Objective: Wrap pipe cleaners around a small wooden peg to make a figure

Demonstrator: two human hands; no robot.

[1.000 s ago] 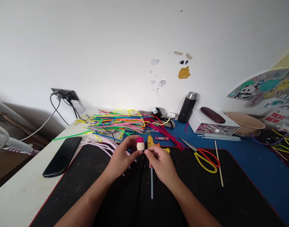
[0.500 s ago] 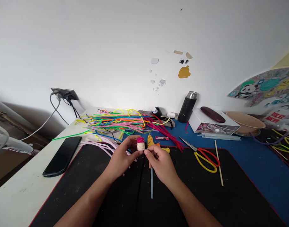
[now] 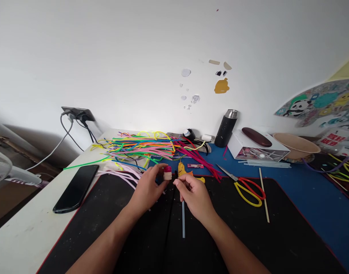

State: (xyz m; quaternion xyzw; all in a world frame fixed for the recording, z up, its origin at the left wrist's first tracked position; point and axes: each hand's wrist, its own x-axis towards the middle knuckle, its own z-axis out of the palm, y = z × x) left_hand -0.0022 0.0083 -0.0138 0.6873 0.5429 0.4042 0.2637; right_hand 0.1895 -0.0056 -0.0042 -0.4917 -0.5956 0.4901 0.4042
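Observation:
My left hand (image 3: pixel 149 186) grips a small wound cylinder (image 3: pixel 168 174), magenta at the top and cream below, seemingly made of coiled pipe cleaner. Its thumb and fingers close around the cylinder's left side. A short gap to the right, my right hand (image 3: pixel 195 194) is closed in a pinch; anything between its fingertips is too small to make out. Partly hidden behind that hand lies a yellow glue gun (image 3: pixel 181 168). A translucent glue stick (image 3: pixel 183 222) shows below the hand, lying along the black mat (image 3: pixel 234 243).
Bundled colourful pipe cleaners (image 3: pixel 140 146) lie behind the hands. Scissors (image 3: pixel 245 186) and a wooden stick (image 3: pixel 264 196) are to the right, a phone (image 3: pixel 75 188) to the left. A black flask (image 3: pixel 226 128), white box (image 3: pixel 255 146) and bowl (image 3: pixel 295 146) stand along the wall.
My left hand has drawn the wound cylinder slightly left and turned it, so its magenta end shows differently. The right fingertips, formerly touching its lower edge, are now apart from it.

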